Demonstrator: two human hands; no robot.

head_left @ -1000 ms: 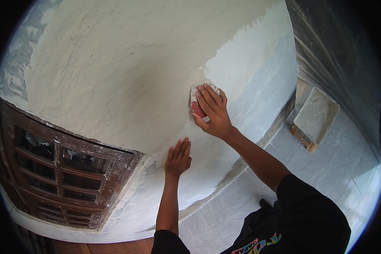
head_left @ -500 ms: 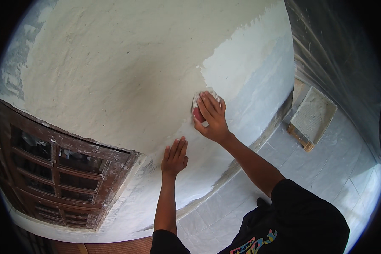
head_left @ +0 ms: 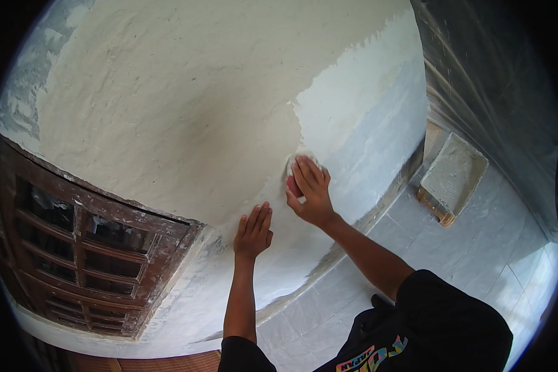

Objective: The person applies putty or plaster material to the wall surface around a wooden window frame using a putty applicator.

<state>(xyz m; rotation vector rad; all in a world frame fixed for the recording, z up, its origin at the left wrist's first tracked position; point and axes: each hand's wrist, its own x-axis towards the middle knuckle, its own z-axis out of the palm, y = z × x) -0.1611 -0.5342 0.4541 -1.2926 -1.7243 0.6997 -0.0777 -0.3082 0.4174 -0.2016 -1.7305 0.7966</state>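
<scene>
My right hand (head_left: pixel 314 195) is closed around a palm-sized red piece (head_left: pixel 294 186) with a white-smeared edge and presses it to the wall. Its exact kind is partly hidden under my fingers. The piece sits where a beige coat (head_left: pixel 167 118) meets the whiter part of the wall (head_left: pixel 353 93). Lower and to the left, my left hand (head_left: pixel 252 232) lies flat against the wall with its fingers stretched out and holds nothing.
A brown wooden frame with dark panes (head_left: pixel 115 248) is set in the wall at left. A tray smeared with pale paste (head_left: pixel 456 173) rests on a wooden support (head_left: pixel 437 206) over the grey tiled floor (head_left: pixel 409 229). Plastic sheeting (head_left: pixel 490 80) hangs at right.
My right hand has slid down the wall with the red piece. My left hand stays in about the same spot. The view has shifted slightly.
</scene>
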